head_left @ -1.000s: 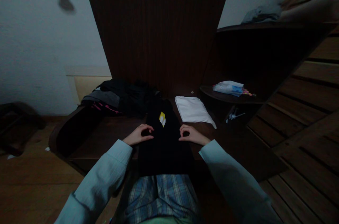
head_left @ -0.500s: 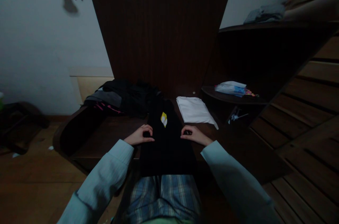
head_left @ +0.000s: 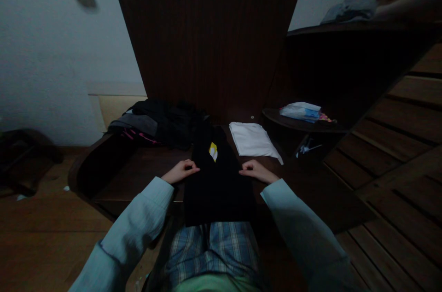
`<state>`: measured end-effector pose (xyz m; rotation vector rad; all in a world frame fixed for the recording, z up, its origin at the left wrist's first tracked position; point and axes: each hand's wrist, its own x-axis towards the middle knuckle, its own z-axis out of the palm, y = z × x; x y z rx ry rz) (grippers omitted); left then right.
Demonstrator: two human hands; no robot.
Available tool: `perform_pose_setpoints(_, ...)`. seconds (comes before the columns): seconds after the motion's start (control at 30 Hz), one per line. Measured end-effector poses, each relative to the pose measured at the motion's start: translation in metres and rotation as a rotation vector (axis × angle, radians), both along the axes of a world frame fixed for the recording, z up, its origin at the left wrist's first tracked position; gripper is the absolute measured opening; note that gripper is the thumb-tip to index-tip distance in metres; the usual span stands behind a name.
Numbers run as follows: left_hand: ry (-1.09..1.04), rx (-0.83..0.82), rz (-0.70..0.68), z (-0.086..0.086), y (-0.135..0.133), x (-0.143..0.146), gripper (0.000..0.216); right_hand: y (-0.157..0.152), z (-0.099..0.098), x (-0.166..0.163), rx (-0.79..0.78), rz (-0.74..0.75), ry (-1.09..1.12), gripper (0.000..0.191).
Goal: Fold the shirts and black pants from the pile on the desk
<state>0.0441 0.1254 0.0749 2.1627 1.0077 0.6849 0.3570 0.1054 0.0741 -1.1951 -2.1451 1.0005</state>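
Note:
A black garment (head_left: 219,195) with a small yellow-and-white patch (head_left: 213,152) lies lengthwise on a dark wooden bench (head_left: 145,174), its near end reaching over my lap. My left hand (head_left: 181,171) is closed in a pinch at the garment's left edge. At the opposite edge, my right hand (head_left: 258,171) pinches the cloth between thumb and fingers. Dim light hides the folds and the exact edges of the black fabric. A folded white cloth (head_left: 254,139) rests beyond my right hand.
Dark clothes with pink lettering (head_left: 152,124) are heaped at the back left, against the bench's curved arm (head_left: 81,172). On the right, a low corner shelf (head_left: 304,127) holds a white-and-blue packet (head_left: 300,111). A brown panel (head_left: 207,43) stands behind the bench.
Both hands have closed from loosely curled to tighter pinches at the garment's edges. The right hand has shifted slightly outward. The whole view has tilted a little, and the garment lies much the same.

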Motion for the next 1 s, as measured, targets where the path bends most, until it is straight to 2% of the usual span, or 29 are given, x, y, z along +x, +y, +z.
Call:
perform_pose_setpoints(0.13, 0.012, 0.065, 0.086, -0.004, 0.0, 0.003, 0.034, 0.001, -0.006, -0.006, 0.121, -0.102, -0.036, 0.037)
perform_pose_setpoints(0.23, 0.065, 0.226, 0.11, -0.002, -0.006, 0.003, 0.023, -0.007, -0.009, -0.01, 0.345, -0.239, -0.088, 0.023)
perform_pose_setpoints(0.33, 0.057, 0.376, 0.16, 0.004, -0.026, -0.005, 0.014, -0.031, -0.008, -0.006, 0.545, -0.323, -0.087, 0.011)
perform_pose_setpoints(0.4, 0.072, 0.402, 0.159, 0.008, -0.047, -0.013, 0.017, -0.056, -0.005, 0.0, 0.569, -0.274, -0.112, 0.018)
perform_pose_setpoints(0.43, 0.105, 0.394, 0.118, 0.009, -0.059, -0.017, 0.024, -0.07, -0.004, 0.004, 0.538, -0.197, -0.157, 0.026)
perform_pose_setpoints(0.5, 0.246, 0.344, -0.097, 0.008, -0.083, -0.024, 0.064, -0.097, -0.004, 0.01, 0.448, -0.03, -0.272, 0.059)
perform_pose_setpoints(0.57, 0.396, 0.318, -0.224, 0.003, -0.102, -0.027, 0.09, -0.116, -0.008, 0.012, 0.426, 0.055, -0.403, 0.079)
perform_pose_setpoints(0.63, 0.522, 0.359, -0.201, -0.007, -0.112, -0.026, 0.091, -0.125, -0.018, 0.01, 0.497, 0.048, -0.529, 0.079)
perform_pose_setpoints(0.7, 0.605, 0.454, -0.117, -0.018, -0.115, -0.022, 0.076, -0.126, -0.032, 0.006, 0.639, -0.032, -0.618, 0.068)
perform_pose_setpoints(0.77, 0.644, 0.545, -0.059, -0.03, -0.114, -0.019, 0.066, -0.122, -0.048, 0.0, 0.784, -0.134, -0.647, 0.062)
perform_pose_setpoints(0.83, 0.655, 0.595, -0.034, -0.038, -0.11, -0.018, 0.066, -0.118, -0.062, -0.003, 0.878, -0.222, -0.628, 0.061)
perform_pose_setpoints(0.93, 0.62, 0.606, -0.009, -0.045, -0.107, -0.019, 0.069, -0.116, -0.074, -0.003, 0.911, -0.279, -0.596, 0.06)
perform_pose_setpoints(1.0, 0.567, 0.59, -0.016, -0.044, -0.107, -0.02, 0.067, -0.116, -0.076, 0.0, 0.895, -0.259, -0.575, 0.057)
